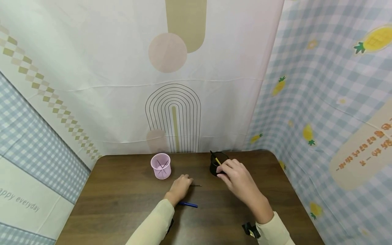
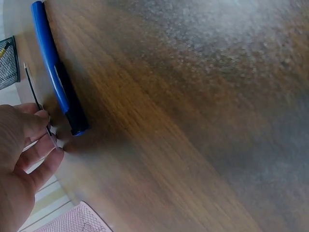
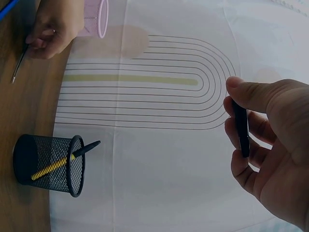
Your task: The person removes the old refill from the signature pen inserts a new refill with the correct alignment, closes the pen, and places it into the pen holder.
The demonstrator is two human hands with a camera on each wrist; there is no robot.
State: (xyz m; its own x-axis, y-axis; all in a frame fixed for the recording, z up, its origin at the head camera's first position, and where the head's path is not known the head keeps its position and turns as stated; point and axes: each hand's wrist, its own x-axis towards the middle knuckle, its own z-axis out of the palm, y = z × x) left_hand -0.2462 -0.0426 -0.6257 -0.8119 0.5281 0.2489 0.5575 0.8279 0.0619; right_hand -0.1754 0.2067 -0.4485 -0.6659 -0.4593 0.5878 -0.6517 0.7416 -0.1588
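My left hand (image 1: 180,187) pinches a thin dark pen refill (image 2: 32,88) with a silvery tip, low over the table. A blue pen (image 2: 50,58) with a black clip lies on the wood beside that hand. My right hand (image 1: 237,177) is raised near the black mesh pen holder (image 3: 48,164). Between its thumb and fingers it holds a short, tapered black pen part (image 3: 241,128); the fingers hide some of it. A yellow pen with a black end (image 3: 53,167) leans inside the black holder.
At the back left of the brown table (image 1: 122,194) stands a pink mesh pen holder (image 1: 162,173) with thin dark sticks visible in it. Behind the table hangs a patterned white cloth (image 1: 116,68), and a checked cloth (image 1: 306,95) hangs on the right.
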